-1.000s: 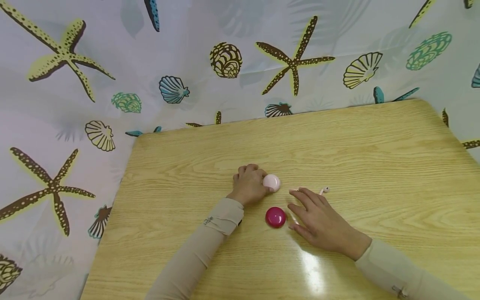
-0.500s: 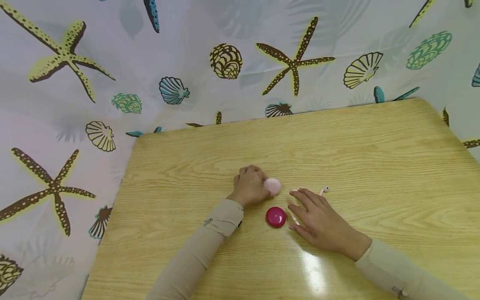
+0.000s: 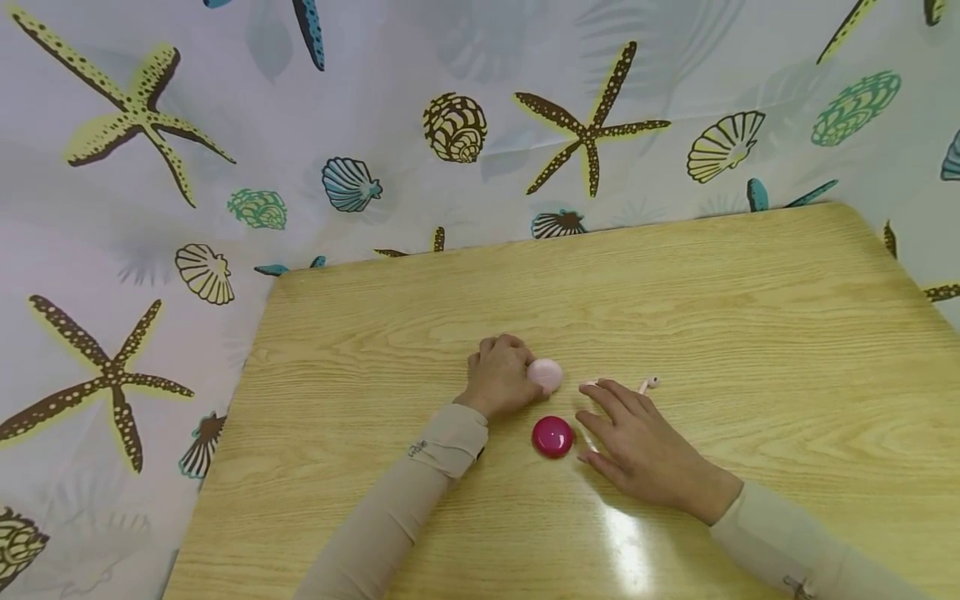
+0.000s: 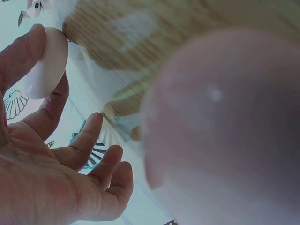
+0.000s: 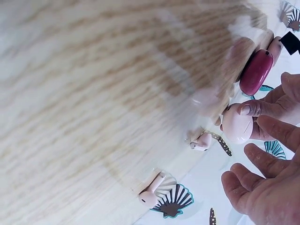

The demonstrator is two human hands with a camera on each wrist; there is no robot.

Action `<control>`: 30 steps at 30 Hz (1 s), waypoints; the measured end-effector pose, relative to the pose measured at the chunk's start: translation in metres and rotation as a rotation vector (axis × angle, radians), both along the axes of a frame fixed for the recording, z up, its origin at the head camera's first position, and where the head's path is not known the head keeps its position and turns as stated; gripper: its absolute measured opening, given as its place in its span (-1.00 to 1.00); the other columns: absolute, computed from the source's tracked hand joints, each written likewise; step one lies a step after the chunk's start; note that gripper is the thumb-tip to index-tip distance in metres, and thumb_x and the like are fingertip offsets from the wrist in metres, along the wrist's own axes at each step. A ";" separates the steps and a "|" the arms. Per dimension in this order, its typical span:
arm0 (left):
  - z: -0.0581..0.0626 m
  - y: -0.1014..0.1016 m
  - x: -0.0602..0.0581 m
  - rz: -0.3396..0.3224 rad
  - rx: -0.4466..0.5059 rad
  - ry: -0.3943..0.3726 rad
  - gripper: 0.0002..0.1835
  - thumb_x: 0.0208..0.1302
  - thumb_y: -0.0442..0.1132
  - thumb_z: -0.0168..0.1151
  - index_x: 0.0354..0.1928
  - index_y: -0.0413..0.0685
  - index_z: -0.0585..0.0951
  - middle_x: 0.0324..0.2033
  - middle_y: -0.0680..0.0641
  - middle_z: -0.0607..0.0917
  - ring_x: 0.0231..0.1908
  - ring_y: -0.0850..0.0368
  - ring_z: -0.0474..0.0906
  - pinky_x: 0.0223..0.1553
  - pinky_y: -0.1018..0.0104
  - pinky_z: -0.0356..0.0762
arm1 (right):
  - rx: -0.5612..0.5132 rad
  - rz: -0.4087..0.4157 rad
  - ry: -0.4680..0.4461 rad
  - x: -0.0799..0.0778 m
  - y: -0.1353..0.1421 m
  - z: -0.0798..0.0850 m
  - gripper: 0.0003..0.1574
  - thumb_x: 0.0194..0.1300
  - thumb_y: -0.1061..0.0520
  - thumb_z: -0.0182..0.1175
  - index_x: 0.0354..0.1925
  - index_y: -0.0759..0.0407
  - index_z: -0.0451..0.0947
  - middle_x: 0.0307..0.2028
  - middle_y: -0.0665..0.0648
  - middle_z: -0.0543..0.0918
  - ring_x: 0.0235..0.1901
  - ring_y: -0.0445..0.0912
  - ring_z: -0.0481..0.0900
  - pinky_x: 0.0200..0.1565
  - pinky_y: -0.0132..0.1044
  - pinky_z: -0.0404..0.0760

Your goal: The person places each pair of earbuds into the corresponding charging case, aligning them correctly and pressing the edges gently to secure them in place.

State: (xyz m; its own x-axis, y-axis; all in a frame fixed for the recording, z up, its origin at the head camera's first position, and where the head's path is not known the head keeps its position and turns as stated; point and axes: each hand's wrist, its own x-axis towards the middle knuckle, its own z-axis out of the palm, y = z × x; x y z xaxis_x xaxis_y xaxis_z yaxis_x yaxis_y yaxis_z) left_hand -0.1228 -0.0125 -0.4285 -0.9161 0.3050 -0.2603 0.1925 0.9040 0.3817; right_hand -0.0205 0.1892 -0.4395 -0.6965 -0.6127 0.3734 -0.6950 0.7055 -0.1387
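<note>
My left hand [image 3: 501,379] pinches a pale pink round earbud case [image 3: 545,377] between thumb and index finger. In the left wrist view the case [image 4: 50,65] stands tilted on edge, and the other fingers are loosely bent away from it. My right hand [image 3: 637,446] holds nothing; its fingers are spread low over the table, right of a glossy magenta round case [image 3: 552,437]. A pale pink earbud [image 3: 649,384] lies just beyond this hand. Two earbuds show in the right wrist view, one earbud [image 5: 201,142] near the pinched case and another earbud [image 5: 152,192] farther off.
The wood-grain table [image 3: 375,333] has a glossy surface with reflections. Behind it and at its left hangs a white curtain [image 3: 450,67] printed with starfish and shells. A large blurred pinkish round shape [image 4: 225,117] fills the right of the left wrist view.
The pale pink case has tilted in my left hand, its shiny top losing its bright reflection. My right hand and the magenta case stay in place; the head view shifts slightly.
</note>
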 end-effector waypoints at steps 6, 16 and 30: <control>-0.002 -0.001 0.002 -0.016 -0.019 0.028 -0.58 0.03 0.11 0.40 -0.13 0.03 0.70 0.21 -0.01 0.47 0.32 -0.13 0.23 0.24 -0.14 0.23 | -0.002 -0.001 0.003 0.000 -0.001 -0.001 -0.46 0.12 -0.07 0.33 -0.03 0.23 0.55 0.14 0.33 0.49 0.15 0.26 0.44 -0.01 0.19 0.54; 0.004 -0.007 0.010 -0.027 0.072 0.112 -0.62 0.00 0.07 0.43 -0.20 0.01 0.71 0.22 -0.02 0.49 0.28 -0.13 0.28 0.17 -0.10 0.29 | -0.042 -0.022 0.010 -0.004 0.000 0.005 -0.50 0.29 -0.11 0.18 0.00 0.25 0.52 0.14 0.34 0.50 0.14 0.32 0.44 -0.01 0.25 0.52; 0.032 -0.005 0.048 -0.125 0.166 0.157 -0.71 -0.02 0.05 0.44 -0.28 0.08 0.72 0.26 0.01 0.46 0.34 -0.12 0.23 0.18 -0.14 0.30 | -0.253 -0.020 0.163 -0.022 -0.009 0.026 -0.31 0.49 -0.19 -0.23 -0.10 0.37 0.55 0.08 0.39 0.53 0.09 0.30 0.47 -0.06 0.22 0.53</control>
State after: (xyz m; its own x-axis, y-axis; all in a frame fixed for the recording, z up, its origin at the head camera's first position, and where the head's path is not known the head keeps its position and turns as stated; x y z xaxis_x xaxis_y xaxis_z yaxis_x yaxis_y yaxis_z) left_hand -0.0752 -0.0178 -0.3965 -0.8940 0.4447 -0.0554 0.3669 0.7973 0.4793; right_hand -0.0423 0.1804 -0.4130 -0.6261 -0.4727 0.6201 -0.7085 0.6770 -0.1992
